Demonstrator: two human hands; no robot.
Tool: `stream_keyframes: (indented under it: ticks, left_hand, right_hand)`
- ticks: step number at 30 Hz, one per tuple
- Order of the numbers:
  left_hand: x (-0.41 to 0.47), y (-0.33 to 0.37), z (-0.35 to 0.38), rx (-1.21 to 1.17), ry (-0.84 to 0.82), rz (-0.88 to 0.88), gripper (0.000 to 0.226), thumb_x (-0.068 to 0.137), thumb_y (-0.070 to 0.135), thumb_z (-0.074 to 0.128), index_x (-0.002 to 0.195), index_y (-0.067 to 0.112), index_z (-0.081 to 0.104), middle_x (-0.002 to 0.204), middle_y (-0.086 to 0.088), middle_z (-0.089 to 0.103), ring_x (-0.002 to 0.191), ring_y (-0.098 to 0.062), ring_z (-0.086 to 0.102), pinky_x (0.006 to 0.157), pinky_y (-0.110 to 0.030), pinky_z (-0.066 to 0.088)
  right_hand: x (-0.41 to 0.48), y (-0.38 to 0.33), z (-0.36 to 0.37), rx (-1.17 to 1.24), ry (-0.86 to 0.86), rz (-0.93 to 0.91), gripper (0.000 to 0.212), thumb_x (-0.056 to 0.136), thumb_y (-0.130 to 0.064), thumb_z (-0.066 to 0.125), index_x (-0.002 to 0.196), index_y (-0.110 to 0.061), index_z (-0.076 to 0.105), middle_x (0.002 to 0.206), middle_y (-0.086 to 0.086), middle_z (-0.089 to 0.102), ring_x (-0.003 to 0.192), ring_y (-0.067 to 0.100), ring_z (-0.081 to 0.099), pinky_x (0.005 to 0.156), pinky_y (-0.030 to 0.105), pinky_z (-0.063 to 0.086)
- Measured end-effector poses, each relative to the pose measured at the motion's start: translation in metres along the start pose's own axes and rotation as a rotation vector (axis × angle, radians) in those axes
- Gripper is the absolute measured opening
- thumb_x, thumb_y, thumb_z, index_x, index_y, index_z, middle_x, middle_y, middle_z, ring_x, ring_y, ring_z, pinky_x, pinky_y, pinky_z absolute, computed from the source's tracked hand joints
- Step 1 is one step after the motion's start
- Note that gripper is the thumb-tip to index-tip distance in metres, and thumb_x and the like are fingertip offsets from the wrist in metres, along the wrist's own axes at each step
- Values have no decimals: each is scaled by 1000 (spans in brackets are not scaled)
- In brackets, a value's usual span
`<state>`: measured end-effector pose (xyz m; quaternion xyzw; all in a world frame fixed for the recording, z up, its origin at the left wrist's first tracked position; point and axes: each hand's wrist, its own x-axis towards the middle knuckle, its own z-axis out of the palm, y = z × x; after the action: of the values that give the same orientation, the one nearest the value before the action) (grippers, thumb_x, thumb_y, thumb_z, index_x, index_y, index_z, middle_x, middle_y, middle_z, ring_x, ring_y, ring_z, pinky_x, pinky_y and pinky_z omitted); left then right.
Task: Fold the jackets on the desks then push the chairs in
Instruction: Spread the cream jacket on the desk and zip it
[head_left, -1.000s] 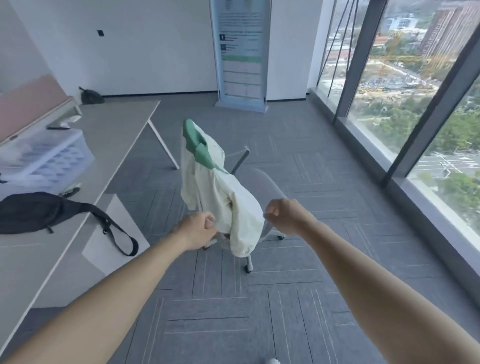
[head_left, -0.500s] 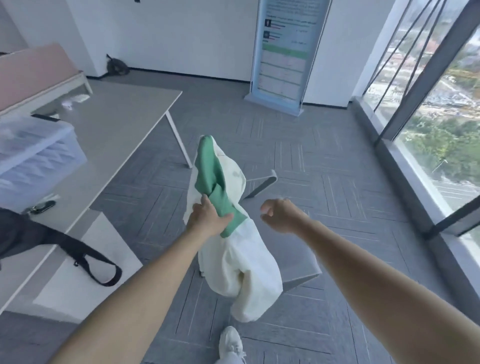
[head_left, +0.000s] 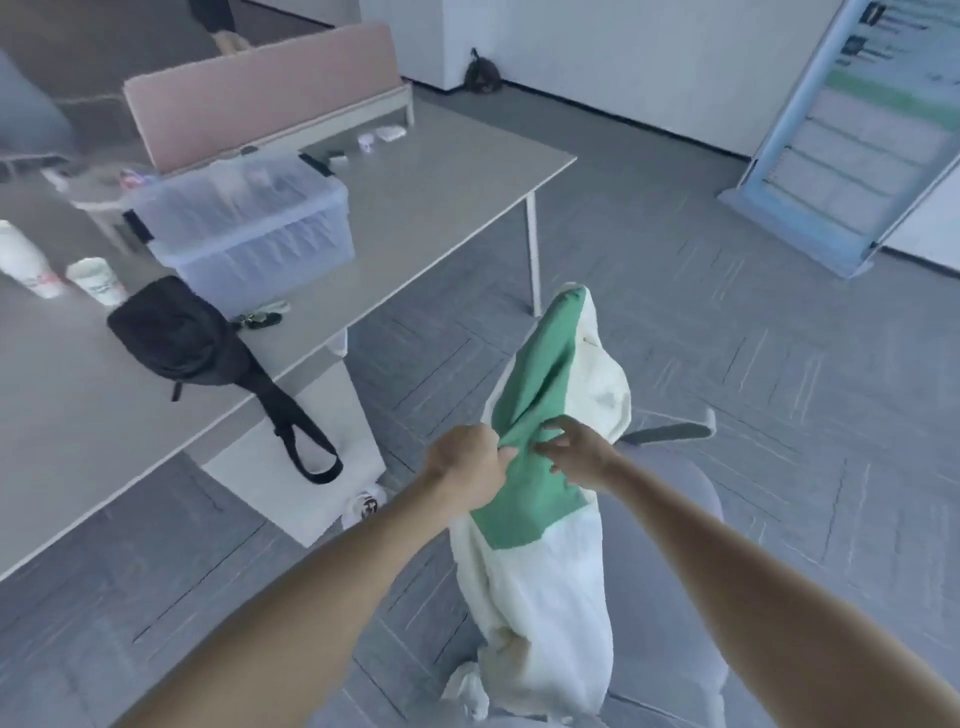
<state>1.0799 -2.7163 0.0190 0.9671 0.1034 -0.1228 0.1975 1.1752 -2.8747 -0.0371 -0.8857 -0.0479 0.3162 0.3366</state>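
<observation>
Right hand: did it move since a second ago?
Yes. The right hand moved left across the chair: it hung clear of the jacket before, and now touches its green part beside the left hand.

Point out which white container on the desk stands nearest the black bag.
The short cup, just left of the bag. The taller bottle stands farther left, beyond the cup.
</observation>
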Motion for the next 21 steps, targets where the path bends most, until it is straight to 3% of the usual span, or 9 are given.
stream_keyframes:
  ticks: [3, 6, 9, 12, 13, 15, 18, 19, 21]
  left_hand:
    - [-7, 2, -25, 49, 108, -33, 41, 104, 42, 45, 73, 15, 40, 99, -17, 66, 94, -38, 62, 68, -34, 37]
    - [-16, 18, -53, 25, 320, -78, 40, 104, 41, 42, 73, 17, 39, 93, -17, 64, 92, -39, 60, 67, -37, 36]
    - [-29, 37, -85, -78, 595, -46, 39, 103, 34, 49, 69, 18, 38, 70, -16, 55, 78, -42, 58, 64, -42, 39]
    - [-47, 51, -119, -166, 814, -97, 40, 104, 31, 49, 69, 14, 41, 59, -3, 41, 67, -37, 52, 63, -41, 37]
    - [-52, 55, -128, -207, 861, -133, 38, 104, 32, 47, 74, 9, 48, 62, -4, 45, 69, -34, 50, 64, -40, 37]
    - [-62, 59, -141, -251, 941, -188, 36, 105, 33, 45, 89, 5, 59, 73, -5, 54, 75, -28, 49, 66, -35, 34]
    - [-79, 55, -150, -265, 1040, -221, 33, 106, 32, 44, 101, 6, 64, 83, -3, 59, 80, -22, 51, 68, -27, 30]
    - [-87, 52, -153, -268, 1067, -240, 34, 105, 33, 44, 97, 6, 63, 81, -2, 58, 78, -21, 50, 67, -26, 29]
    - [-105, 39, -159, -290, 1104, -312, 35, 105, 33, 45, 83, 8, 54, 68, -1, 51, 73, -23, 46, 63, -25, 26]
  right_hand:
    - [9, 12, -5, 52, -91, 56, 61, 89, -22, 69, 143, -21, 40, 115, 7, 62, 87, 25, 61, 78, 41, 55]
    - [9, 14, -17, -29, -111, -24, 84, 86, -37, 74, 151, -22, 24, 125, 6, 54, 105, 24, 54, 86, 34, 48]
    - [7, 11, -26, -47, -82, -108, 102, 79, -53, 77, 154, -23, 15, 151, 9, 37, 133, 28, 41, 104, 35, 38]
    - [-1, 7, -25, 192, -142, 81, 136, 50, -75, 75, 156, -32, 0, 153, 4, 35, 135, 32, 40, 110, 47, 36]
    - [-10, 4, -25, 280, -185, 141, 133, 44, -73, 72, 153, -34, 8, 142, 5, 46, 121, 32, 49, 99, 45, 43]
    - [-26, 1, -21, 288, -317, 79, 94, 56, -57, 66, 140, -32, 32, 116, 5, 57, 92, 26, 53, 74, 35, 47]
    - [-35, -5, -16, -28, -254, -273, 15, 93, -27, 57, 106, -23, 52, 101, 3, 59, 84, 21, 52, 73, 33, 50]
    - [-37, -8, -17, -86, -207, -360, 3, 97, -23, 56, 96, -20, 54, 94, 2, 60, 84, 21, 53, 77, 34, 49]
    - [-47, -23, -28, -34, -180, -443, 18, 96, -27, 57, 85, -14, 61, 81, 1, 65, 79, 23, 60, 73, 34, 49]
